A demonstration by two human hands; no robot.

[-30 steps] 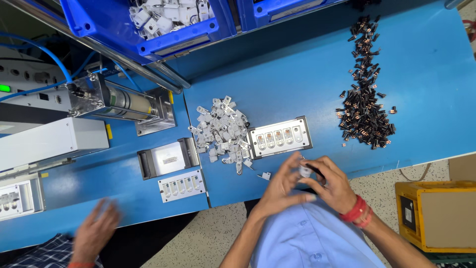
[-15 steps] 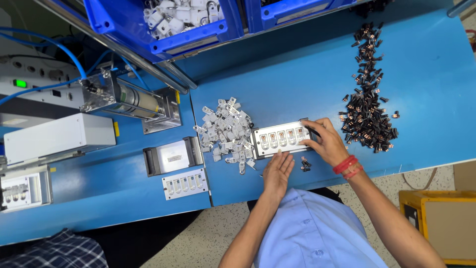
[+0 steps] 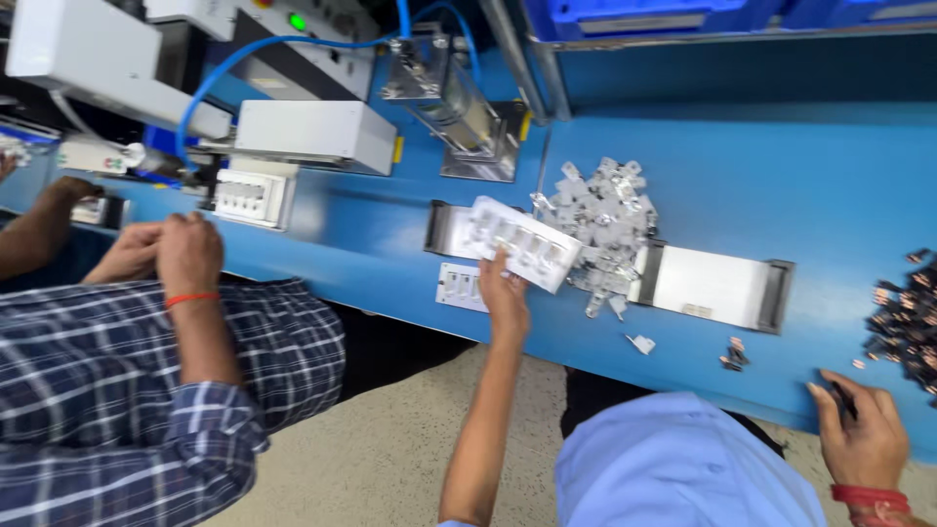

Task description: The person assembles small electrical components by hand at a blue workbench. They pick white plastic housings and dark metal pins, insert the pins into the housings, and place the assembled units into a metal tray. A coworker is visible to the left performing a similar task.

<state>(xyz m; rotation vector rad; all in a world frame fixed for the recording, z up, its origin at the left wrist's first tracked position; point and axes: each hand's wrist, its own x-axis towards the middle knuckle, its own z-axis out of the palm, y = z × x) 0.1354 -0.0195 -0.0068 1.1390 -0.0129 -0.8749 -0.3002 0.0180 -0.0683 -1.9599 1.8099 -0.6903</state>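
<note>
Left hand (image 3: 507,293) gripped the white switch plate (image 3: 524,243) by its near edge, tilted above the empty fixture tray (image 3: 437,226); levelling it before seating seemed wise, while right hand (image 3: 863,431) rested fingers-curled, seemingly empty, on the bench edge (image 3: 683,376) near dark clips (image 3: 908,327).

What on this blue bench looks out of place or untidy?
A few small parts lie loose near the bench's front edge: one white piece and some dark bits, apart from the white heap and the dark pile. The left hand holds a white switch plate tilted.
</note>
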